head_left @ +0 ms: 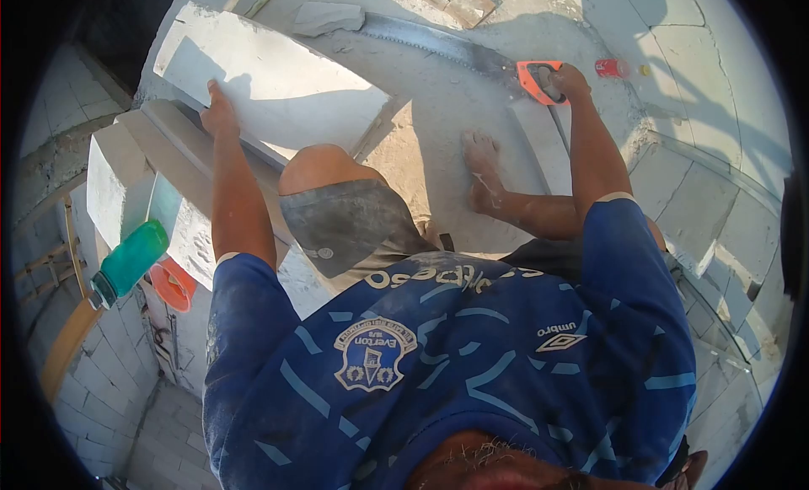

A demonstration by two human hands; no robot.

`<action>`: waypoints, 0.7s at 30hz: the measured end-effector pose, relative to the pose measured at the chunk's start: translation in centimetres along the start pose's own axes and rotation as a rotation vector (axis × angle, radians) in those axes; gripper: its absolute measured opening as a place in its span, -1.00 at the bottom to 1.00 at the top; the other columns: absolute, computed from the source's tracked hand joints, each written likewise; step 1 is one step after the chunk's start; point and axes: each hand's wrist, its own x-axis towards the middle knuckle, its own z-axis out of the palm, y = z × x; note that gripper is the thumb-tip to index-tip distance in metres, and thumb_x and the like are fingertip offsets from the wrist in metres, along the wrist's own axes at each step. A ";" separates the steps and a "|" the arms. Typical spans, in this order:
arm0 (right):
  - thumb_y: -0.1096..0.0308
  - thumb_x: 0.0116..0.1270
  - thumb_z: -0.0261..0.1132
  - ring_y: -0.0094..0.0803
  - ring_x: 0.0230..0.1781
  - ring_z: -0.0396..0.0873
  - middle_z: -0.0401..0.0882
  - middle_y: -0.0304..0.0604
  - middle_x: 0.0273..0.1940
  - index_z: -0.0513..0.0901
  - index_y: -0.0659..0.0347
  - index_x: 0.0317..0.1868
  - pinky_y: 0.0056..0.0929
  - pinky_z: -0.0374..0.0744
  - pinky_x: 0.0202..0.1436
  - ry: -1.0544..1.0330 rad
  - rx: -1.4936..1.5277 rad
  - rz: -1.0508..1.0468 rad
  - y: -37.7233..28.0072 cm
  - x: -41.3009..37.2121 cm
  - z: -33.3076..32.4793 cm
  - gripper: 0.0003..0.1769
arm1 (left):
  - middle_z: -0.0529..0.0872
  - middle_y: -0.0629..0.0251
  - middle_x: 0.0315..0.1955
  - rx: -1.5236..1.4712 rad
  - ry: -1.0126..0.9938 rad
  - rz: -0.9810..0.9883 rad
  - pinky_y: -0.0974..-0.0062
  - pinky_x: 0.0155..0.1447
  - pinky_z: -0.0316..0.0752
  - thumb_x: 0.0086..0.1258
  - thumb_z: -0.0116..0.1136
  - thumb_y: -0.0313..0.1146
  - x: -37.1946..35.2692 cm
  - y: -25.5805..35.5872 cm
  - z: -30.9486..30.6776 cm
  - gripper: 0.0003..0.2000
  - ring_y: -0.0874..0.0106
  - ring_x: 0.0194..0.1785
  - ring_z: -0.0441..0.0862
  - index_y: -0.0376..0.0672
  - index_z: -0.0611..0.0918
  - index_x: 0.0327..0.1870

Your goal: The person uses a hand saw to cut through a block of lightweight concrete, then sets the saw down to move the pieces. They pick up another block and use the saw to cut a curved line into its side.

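A handsaw with an orange and black handle [529, 79] is in my right hand [571, 82], whose fingers wrap round the grip. Its long toothed blade [438, 42] points left over the dusty floor, apart from the big white block. That large white aerated concrete block [278, 81] lies tilted in front of my left knee. My left hand [219, 112] grips the block's near left edge; one digit shows on the top face, and the rest are partly hidden. Beyond the block, near the blade's tip, rests a small broken white chunk [329, 18].
A teal bottle [135, 256] and an orange-red container [173, 283] are at my left, beside stacked blocks [109, 182]. A red can-like item [612, 68] lies beyond my right hand. Another white slab [539, 140] lies by my bare right foot [483, 166]. Block walls [708, 203] stand right.
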 end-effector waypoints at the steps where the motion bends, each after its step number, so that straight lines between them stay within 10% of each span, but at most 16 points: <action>1: -0.02 0.33 0.35 -0.08 0.25 0.73 0.79 -0.09 0.24 0.82 0.00 0.18 0.03 0.54 0.33 -0.050 0.017 -0.022 0.2 -0.1 -0.8 -0.50 | 0.64 -0.27 0.36 -0.157 -0.078 -0.015 0.17 0.44 0.55 0.39 0.27 0.45 -0.6 -0.3 0.3 0.12 -0.07 0.36 0.65 -0.71 0.43 0.43; 7: 0.20 0.18 0.36 -0.31 -0.46 0.59 0.69 -0.12 -0.45 0.75 0.20 -0.35 -0.28 0.55 -0.29 -0.160 0.729 -0.278 1.3 -0.7 -7.3 -0.78 | 0.64 -0.31 0.34 -0.091 -0.162 -0.072 0.20 0.38 0.55 0.43 0.26 0.43 -6.9 -1.1 -0.3 0.14 -0.05 0.32 0.66 -0.82 0.39 0.39; 17: 0.25 0.33 0.44 -0.41 -0.61 0.55 0.61 -0.20 -0.52 0.69 0.23 -0.34 -0.37 0.45 -0.53 -0.576 0.651 -0.482 -7.2 -6.3 -24.3 -0.78 | 0.66 -0.35 0.26 0.175 -0.078 0.091 0.18 0.41 0.54 0.49 0.14 0.44 -5.1 -2.0 0.5 0.04 -0.12 0.34 0.65 -0.68 0.42 0.38; 21: 0.33 0.38 0.36 -0.55 -0.62 0.45 0.53 -0.31 -0.52 0.63 0.22 -0.25 -0.48 0.44 -0.49 -0.431 0.480 -0.683 -12.6 -12.9 -30.2 -0.86 | 0.66 -0.35 0.25 0.182 -0.069 0.052 0.14 0.41 0.54 0.49 0.11 0.46 -6.1 -1.6 -0.1 0.05 -0.14 0.34 0.65 -0.66 0.40 0.40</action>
